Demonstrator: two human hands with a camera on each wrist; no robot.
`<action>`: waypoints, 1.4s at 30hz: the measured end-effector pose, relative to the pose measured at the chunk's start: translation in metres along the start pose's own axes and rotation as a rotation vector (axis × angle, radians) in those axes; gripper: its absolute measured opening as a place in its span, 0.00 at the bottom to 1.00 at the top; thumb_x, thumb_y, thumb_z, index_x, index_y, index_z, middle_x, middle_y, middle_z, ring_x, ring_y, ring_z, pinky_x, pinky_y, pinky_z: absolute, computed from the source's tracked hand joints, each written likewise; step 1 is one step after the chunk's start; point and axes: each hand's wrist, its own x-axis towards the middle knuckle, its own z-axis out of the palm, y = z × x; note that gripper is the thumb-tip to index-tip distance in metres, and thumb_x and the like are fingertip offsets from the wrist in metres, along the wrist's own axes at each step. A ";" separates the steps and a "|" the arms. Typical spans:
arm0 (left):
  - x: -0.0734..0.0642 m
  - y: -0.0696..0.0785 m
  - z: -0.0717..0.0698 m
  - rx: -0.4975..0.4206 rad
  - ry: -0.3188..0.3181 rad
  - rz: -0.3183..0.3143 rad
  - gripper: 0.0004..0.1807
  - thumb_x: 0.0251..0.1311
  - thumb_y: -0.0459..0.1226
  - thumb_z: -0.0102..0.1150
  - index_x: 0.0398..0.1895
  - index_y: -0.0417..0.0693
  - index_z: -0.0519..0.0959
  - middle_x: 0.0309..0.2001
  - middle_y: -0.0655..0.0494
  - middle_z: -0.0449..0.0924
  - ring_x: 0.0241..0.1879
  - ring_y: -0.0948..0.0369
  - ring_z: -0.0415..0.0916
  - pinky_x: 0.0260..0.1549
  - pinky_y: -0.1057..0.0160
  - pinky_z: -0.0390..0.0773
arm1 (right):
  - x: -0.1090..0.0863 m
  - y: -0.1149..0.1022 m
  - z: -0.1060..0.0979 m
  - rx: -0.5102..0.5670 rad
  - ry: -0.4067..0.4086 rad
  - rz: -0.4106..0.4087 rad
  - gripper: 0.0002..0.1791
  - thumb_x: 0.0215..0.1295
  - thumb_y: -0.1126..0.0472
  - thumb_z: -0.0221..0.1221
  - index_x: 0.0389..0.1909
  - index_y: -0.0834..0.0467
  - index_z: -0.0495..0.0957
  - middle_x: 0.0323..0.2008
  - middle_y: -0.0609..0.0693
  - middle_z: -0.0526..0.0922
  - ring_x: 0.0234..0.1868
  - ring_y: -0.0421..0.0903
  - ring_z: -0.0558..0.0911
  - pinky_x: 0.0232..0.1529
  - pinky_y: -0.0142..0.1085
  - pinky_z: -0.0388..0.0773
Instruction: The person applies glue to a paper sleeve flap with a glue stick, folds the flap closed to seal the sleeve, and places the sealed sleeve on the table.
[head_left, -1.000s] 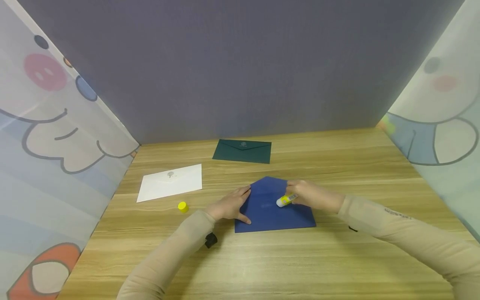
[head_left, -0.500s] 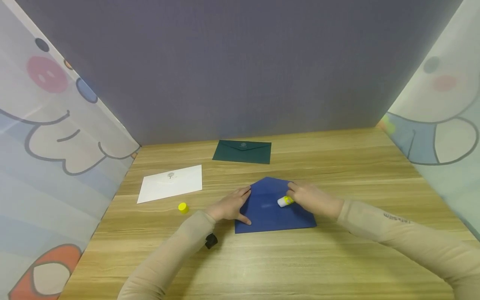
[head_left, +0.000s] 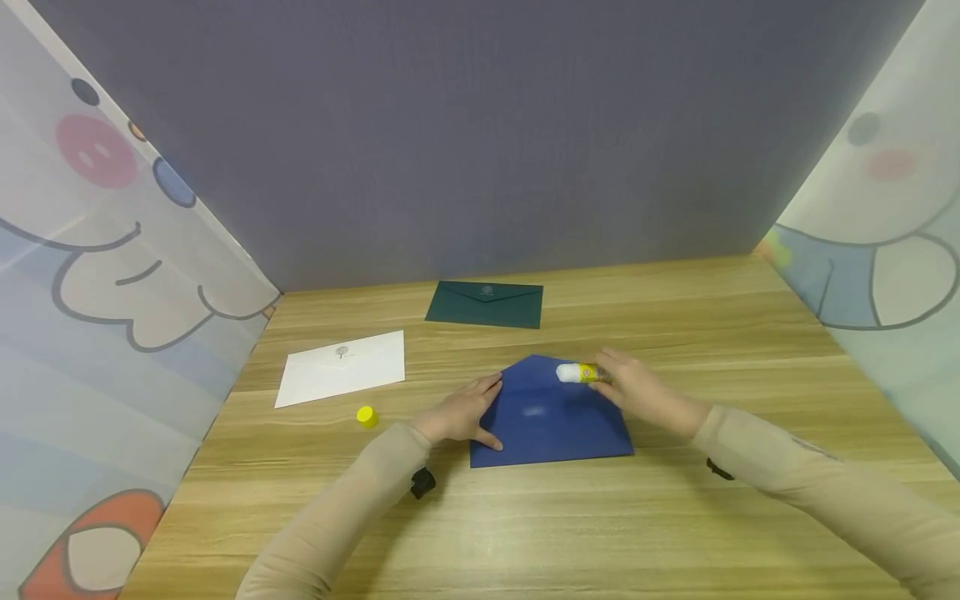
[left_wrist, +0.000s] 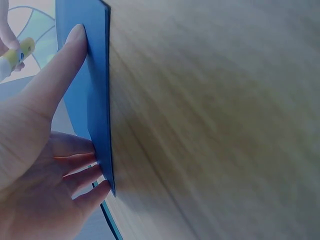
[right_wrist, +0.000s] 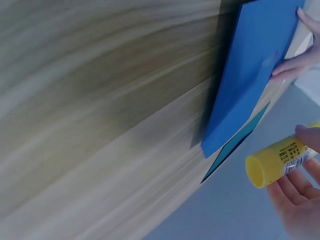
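A blue envelope (head_left: 540, 433) lies on the table with its pointed flap opened away from me, and a pale shiny smear (head_left: 535, 411) shows near its middle. My left hand (head_left: 462, 412) rests on the envelope's left side, thumb and fingers spread. In my right hand (head_left: 637, 387) I grip a yellow glue stick (head_left: 587, 372), its white end pointing left over the flap's right part. The right wrist view shows the glue stick's yellow base (right_wrist: 256, 171) and printed label, with thumb and fingers around the barrel; it is raised off the paper there.
A yellow cap (head_left: 367, 416) stands left of my left hand. Behind it lies a white envelope (head_left: 341, 367), and farther back a dark green envelope (head_left: 484, 304). A grey panel (head_left: 510, 142) borders the table's far edge, with cartoon-printed sheets (head_left: 97, 275) at the sides.
My right hand has lifted the glue stick from the envelope's middle and moved it up and to the right, toward the flap. My left hand has stayed in place.
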 end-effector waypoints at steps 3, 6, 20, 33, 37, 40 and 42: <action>0.000 0.000 0.000 0.003 0.002 0.002 0.56 0.41 0.57 0.63 0.65 0.33 0.48 0.68 0.43 0.41 0.66 0.50 0.41 0.63 0.57 0.49 | -0.001 0.006 -0.002 0.073 0.044 0.075 0.18 0.44 0.73 0.64 0.40 0.69 0.73 0.33 0.58 0.78 0.33 0.52 0.79 0.31 0.39 0.78; -0.001 0.000 0.000 0.005 0.002 0.003 0.56 0.41 0.57 0.63 0.65 0.33 0.48 0.68 0.44 0.41 0.66 0.50 0.42 0.62 0.57 0.50 | -0.003 0.012 -0.004 0.194 0.084 0.165 0.18 0.46 0.75 0.62 0.41 0.72 0.71 0.35 0.63 0.79 0.36 0.57 0.79 0.36 0.45 0.77; -0.001 0.000 0.000 0.005 0.006 0.002 0.56 0.41 0.57 0.63 0.65 0.33 0.48 0.68 0.44 0.41 0.66 0.50 0.42 0.62 0.57 0.50 | -0.013 0.037 -0.023 0.421 0.129 0.481 0.21 0.52 0.75 0.58 0.46 0.78 0.63 0.41 0.74 0.73 0.43 0.66 0.75 0.44 0.38 0.75; -0.001 0.000 0.000 -0.009 0.005 0.001 0.55 0.41 0.56 0.63 0.65 0.33 0.48 0.68 0.44 0.40 0.66 0.50 0.41 0.62 0.57 0.49 | -0.030 0.064 -0.037 0.393 0.163 0.631 0.25 0.57 0.67 0.56 0.49 0.79 0.61 0.45 0.75 0.70 0.46 0.67 0.72 0.36 0.18 0.72; -0.001 0.000 0.001 -0.012 0.007 0.003 0.55 0.41 0.56 0.63 0.65 0.33 0.48 0.68 0.43 0.40 0.66 0.50 0.41 0.62 0.56 0.50 | -0.035 0.071 -0.041 0.396 0.152 0.660 0.27 0.59 0.64 0.55 0.51 0.80 0.59 0.47 0.77 0.68 0.47 0.69 0.71 0.38 0.20 0.73; -0.001 0.000 0.001 -0.014 0.005 0.002 0.55 0.42 0.56 0.63 0.66 0.34 0.48 0.68 0.44 0.40 0.67 0.50 0.41 0.63 0.57 0.49 | -0.039 0.074 -0.043 0.397 0.151 0.682 0.28 0.60 0.62 0.54 0.52 0.80 0.57 0.48 0.77 0.67 0.49 0.69 0.70 0.37 0.19 0.72; -0.001 0.000 0.001 -0.015 0.005 0.002 0.55 0.41 0.56 0.63 0.66 0.34 0.48 0.68 0.44 0.40 0.67 0.50 0.41 0.63 0.57 0.49 | -0.041 0.076 -0.044 0.405 0.154 0.699 0.28 0.61 0.62 0.54 0.52 0.79 0.57 0.49 0.77 0.67 0.50 0.68 0.69 0.37 0.17 0.71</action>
